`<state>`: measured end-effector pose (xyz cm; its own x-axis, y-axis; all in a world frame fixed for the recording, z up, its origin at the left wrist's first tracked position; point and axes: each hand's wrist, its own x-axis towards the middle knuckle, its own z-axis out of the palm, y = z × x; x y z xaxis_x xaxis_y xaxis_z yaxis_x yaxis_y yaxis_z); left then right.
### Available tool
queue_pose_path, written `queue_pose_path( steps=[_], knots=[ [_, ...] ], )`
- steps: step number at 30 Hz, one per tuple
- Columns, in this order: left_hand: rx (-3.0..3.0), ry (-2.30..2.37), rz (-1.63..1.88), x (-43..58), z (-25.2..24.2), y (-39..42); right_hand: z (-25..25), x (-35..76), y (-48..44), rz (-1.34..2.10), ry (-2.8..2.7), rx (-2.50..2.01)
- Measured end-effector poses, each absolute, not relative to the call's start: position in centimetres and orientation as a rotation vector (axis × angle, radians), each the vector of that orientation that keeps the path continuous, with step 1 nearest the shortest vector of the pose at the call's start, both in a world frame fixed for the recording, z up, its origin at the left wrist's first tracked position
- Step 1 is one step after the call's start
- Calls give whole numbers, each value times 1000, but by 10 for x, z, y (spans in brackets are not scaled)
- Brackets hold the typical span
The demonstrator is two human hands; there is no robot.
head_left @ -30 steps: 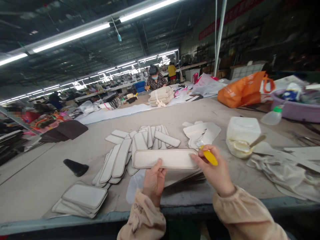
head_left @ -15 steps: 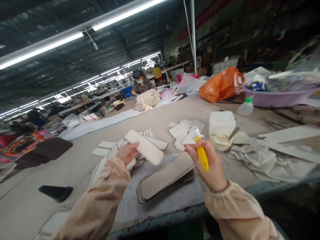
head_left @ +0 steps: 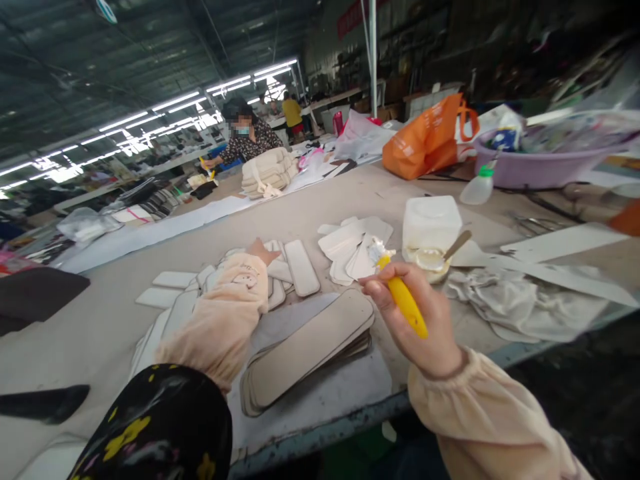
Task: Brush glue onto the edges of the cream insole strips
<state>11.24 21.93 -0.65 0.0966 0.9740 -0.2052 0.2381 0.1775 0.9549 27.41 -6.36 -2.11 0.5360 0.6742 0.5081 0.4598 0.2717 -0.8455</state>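
You're in a factory workshop — rows of tube lights under a high dark roof, a co-worker across from you behind a bundle of pale pieces, and a stack of matching flat panels on your broad worktable.

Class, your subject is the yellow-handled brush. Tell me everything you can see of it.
The brush has a smooth, bright yellow handle that looks like plastic. Its head is thickly coated in something white and paste-like, so the bristles cannot be made out. It is held at a slant in the person's right grip, head pointing away from the person, handle end towards them. In the picture the head overlaps the loose pale pieces; whether it touches them cannot be told.
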Motion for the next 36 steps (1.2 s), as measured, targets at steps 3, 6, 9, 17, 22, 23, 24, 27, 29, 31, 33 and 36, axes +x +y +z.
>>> queue_pose_path(
  steps=[3, 6, 9, 17, 22, 23, 24, 27, 29, 31, 33, 36],
  knots=[
    [1436, 1408, 720, 73, 10, 178, -22, 272, -65, 326, -1042, -1308],
    [1794, 1291, 430, 25, 21, 106, -23, 265, -65, 500, -1037, -1184],
    [2127, 1263, 60, -11, 15, 34, -23, 250, -64, 621, -1036, -1093],
    [2120, 1457, 180, -31, -26, -18, -26, 199, -63, 872, -1090, -1069],
    [2118, 1395, 310, -38, -38, -13, -30, 175, -60, 1065, -1136, -1116],
    [2123, 1392, 327, -39, -40, -12, -31, 171, -59, 1086, -1135, -1129],
    [2128, 1386, 339, -40, -42, -12, -32, 168, -59, 1104, -1133, -1143],
    [2137, 1364, 365, -40, -44, -11, -36, 158, -56, 1136, -1142, -1209],
    [2142, 1344, 380, -40, -44, -10, -38, 152, -54, 1136, -1175, -1268],
    [2149, 1331, 390, -40, -43, -10, -40, 148, -52, 1101, -1226, -1324],
    [2160, 1324, 395, -40, -42, -11, -40, 147, -50, 1023, -1284, -1381],
    [2176, 1329, 379, -39, -40, -12, -37, 157, -48, 867, -1329, -1493]
  ],
)
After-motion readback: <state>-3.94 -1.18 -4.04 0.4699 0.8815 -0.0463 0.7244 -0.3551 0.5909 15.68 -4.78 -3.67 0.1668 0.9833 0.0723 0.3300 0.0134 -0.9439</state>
